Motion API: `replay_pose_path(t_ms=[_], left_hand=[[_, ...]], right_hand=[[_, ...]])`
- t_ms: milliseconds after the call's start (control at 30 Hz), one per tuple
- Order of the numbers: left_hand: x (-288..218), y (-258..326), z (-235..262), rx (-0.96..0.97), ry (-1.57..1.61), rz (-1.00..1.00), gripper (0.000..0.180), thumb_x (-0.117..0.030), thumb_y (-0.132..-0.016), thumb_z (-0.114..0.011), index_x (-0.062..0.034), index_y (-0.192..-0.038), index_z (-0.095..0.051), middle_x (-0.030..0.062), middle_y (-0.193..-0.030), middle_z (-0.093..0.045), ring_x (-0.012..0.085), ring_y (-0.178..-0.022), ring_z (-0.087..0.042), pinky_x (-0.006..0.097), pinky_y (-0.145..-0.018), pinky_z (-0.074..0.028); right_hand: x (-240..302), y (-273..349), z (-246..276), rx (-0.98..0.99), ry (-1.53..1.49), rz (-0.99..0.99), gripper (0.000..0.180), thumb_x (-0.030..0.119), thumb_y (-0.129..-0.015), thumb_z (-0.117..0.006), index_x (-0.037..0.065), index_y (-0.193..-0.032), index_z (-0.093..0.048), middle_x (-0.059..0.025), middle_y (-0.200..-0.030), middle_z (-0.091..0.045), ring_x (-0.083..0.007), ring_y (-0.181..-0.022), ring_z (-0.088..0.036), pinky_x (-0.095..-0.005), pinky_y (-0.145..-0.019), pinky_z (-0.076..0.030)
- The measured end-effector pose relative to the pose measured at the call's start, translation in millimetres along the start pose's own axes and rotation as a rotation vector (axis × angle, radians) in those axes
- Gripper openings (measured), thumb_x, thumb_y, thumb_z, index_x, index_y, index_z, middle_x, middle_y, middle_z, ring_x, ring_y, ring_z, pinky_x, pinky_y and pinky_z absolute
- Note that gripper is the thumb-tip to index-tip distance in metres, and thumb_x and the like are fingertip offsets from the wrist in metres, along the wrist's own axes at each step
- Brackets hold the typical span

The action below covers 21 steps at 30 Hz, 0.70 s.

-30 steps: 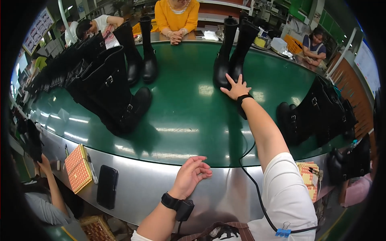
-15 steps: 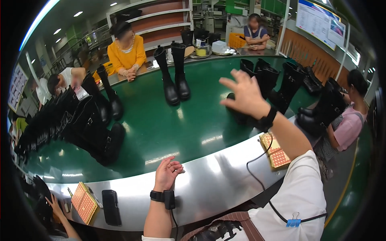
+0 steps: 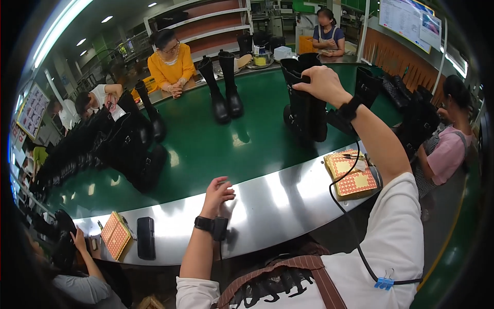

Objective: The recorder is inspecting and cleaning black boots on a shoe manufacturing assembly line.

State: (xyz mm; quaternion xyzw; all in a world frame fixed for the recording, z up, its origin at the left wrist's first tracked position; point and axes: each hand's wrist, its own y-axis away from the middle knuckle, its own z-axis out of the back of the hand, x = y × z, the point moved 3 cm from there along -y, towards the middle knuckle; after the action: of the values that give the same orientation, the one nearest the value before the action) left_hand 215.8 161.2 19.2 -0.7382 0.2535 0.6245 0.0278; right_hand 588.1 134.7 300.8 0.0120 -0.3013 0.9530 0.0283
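My right hand (image 3: pixel 325 85) is closed on the upper rim of a tall black boot (image 3: pixel 307 116), part of a pair that stands close together on the right of the green tabletop. The fingers and thumb pinch the shaft's edge; the fingertips are partly hidden. My left hand (image 3: pixel 218 196) hovers over the metal edge (image 3: pixel 257 211) with loosely curled fingers apart and nothing in it. Farther off, in the middle, another tall black boot pair (image 3: pixel 221 98) stands upright. At left, a buckled black boot (image 3: pixel 131 152) leans among others.
Rows of black boots (image 3: pixel 77 144) crowd the left side. A patterned booklet (image 3: pixel 351 175) with pens lies at right; a similar one (image 3: pixel 116 236) and a black phone (image 3: pixel 146 238) lie at left. Co-workers sit around the green table (image 3: pixel 247 147). A cable runs along my right arm.
My right hand has gone from spread fingers above the boots to a grip on a boot's rim. Those boots now stand more upright and nearer. My left hand has shifted slightly.
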Motion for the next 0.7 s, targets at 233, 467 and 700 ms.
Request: replay_pose_path(t_ms=[233,467,700], left_hand=[[-49.9,85.2,-143.8,-0.017,-0.699,-0.964,0.120,-0.028,-0.066,-0.092,-0.0016,-0.154,-0.015,0.0211,-0.146,-0.035,0.0317,-0.136,-0.040,0.042,-0.109,-0.039],[-39.7,82.8,-134.1,0.056,-0.499,-0.679,0.065,-0.010,-0.075,-0.081,0.0016,-0.130,-0.048,0.0120,-0.114,-0.061,0.0218,-0.107,-0.061,0.034,-0.092,-0.048],[-35.0,96.1,-77.9,-0.035,-0.111,-0.568,0.047,0.007,-0.077,-0.067,0.0018,-0.122,-0.057,0.0082,-0.115,-0.066,0.0196,-0.104,-0.063,0.032,-0.094,-0.048]], right_hand=[[122.8,119.9,97.5,-0.076,-0.247,0.425,0.042,0.041,-0.075,-0.077,0.009,-0.101,-0.068,-0.0085,-0.072,-0.063,-0.0267,-0.078,-0.062,-0.0386,-0.066,-0.050],[95.2,157.1,81.2,-0.070,-0.265,0.358,0.084,0.013,-0.065,-0.083,0.012,-0.142,-0.049,-0.0067,-0.079,-0.056,-0.0251,-0.073,-0.057,-0.0357,-0.067,-0.048],[61.4,145.2,107.5,-0.335,-0.185,0.332,0.053,-0.005,-0.070,-0.073,0.012,-0.120,-0.068,-0.0096,-0.075,-0.051,-0.0261,-0.071,-0.053,-0.0382,-0.066,-0.046]])
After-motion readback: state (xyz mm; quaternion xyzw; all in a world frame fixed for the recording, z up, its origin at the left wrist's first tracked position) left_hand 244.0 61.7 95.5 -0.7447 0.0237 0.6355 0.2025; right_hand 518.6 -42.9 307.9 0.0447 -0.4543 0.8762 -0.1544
